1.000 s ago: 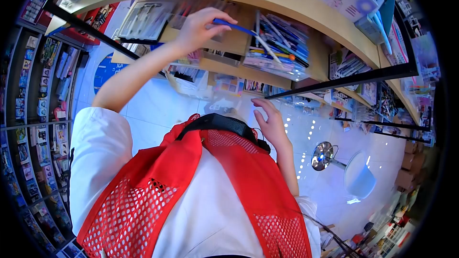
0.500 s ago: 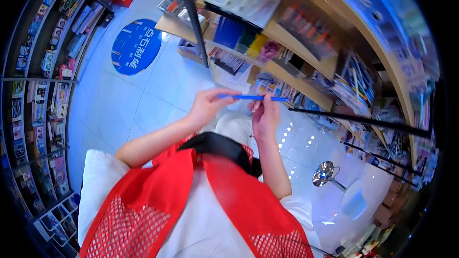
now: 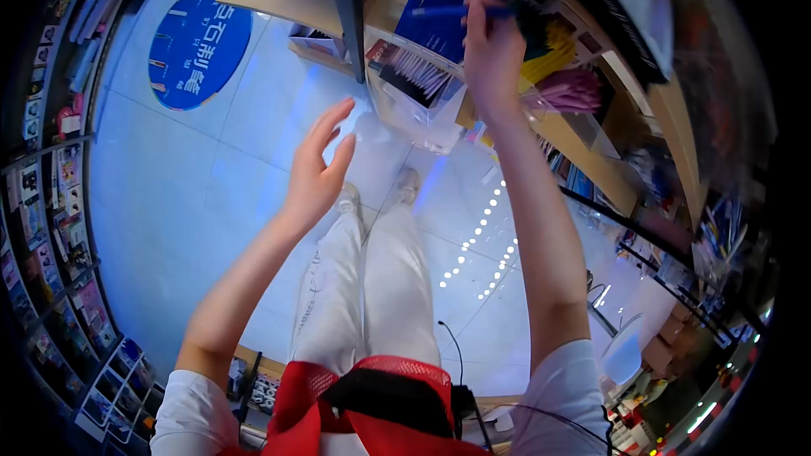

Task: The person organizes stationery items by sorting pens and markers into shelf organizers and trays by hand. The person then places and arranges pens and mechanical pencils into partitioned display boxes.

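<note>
My right hand (image 3: pixel 494 51) reaches up to the shelf with its fingers closed on a slim blue pen (image 3: pixel 439 12). The pen lies roughly level across a clear compartment packed with similar blue pens (image 3: pixel 432 34). Just right of that hand are bundles of yellow pens (image 3: pixel 549 46) and purple pens (image 3: pixel 568 91). My left hand (image 3: pixel 319 171) hangs over the floor, fingers apart and holding nothing.
A black shelf post (image 3: pixel 345 17) stands left of the pen compartments. Below them is a box of white sticks (image 3: pixel 418 76). A black rack of packaged goods (image 3: pixel 59 203) lines the left side. A round blue sticker (image 3: pixel 201 46) marks the tiled floor.
Both hands were together on the blue pen in front of my body. The left hand has let go and opened; the right has carried the pen up to the shelf.
</note>
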`<state>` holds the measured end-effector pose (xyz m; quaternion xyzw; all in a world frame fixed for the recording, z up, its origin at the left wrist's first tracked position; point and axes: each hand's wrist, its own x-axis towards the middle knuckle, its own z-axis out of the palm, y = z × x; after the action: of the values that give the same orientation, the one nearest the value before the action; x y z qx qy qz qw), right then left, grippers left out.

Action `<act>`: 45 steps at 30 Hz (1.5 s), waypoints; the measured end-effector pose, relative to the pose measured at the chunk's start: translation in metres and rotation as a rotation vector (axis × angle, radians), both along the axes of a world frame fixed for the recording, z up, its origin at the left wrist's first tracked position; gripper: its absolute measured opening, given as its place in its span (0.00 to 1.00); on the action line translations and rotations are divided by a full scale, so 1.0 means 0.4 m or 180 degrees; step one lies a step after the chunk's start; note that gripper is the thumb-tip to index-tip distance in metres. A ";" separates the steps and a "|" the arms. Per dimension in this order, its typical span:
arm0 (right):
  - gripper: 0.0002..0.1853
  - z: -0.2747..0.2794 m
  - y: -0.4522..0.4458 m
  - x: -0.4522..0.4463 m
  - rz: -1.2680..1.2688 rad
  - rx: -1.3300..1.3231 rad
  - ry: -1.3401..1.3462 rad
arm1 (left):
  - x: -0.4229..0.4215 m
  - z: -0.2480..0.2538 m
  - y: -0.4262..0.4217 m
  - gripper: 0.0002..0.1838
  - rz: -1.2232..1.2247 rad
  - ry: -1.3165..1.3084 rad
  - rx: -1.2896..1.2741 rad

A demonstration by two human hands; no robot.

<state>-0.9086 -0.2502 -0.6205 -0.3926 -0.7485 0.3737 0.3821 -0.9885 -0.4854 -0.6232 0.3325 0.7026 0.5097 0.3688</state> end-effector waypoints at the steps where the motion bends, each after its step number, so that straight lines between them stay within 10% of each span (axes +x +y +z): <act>1: 0.13 0.002 0.027 -0.033 -0.0014 0.0212 -0.0109 | -0.013 -0.013 0.029 0.23 -0.0161 0.0341 0.0011; 8: 0.14 -0.053 0.172 -0.232 0.0663 0.0799 -0.1353 | -0.018 -0.129 0.273 0.33 0.0134 0.1909 0.0295; 12: 0.15 -0.049 0.191 -0.204 0.1000 -0.0616 -0.1925 | -0.035 -0.193 0.375 0.38 0.0134 0.2608 0.0285; 16: 0.19 -0.089 0.186 -0.207 0.0087 0.0796 -0.1103 | -0.033 -0.225 0.418 0.38 0.0043 0.2909 -0.0027; 45: 0.20 -0.053 -0.010 0.022 0.1017 -0.0041 -0.0793 | -0.121 -0.250 0.441 0.36 -0.0170 0.3436 0.0703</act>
<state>-0.8999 -0.2542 -0.6418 -0.3145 -0.8403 0.3829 0.2199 -1.0369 -0.3089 -0.7231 0.6011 0.7256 0.3279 -0.0681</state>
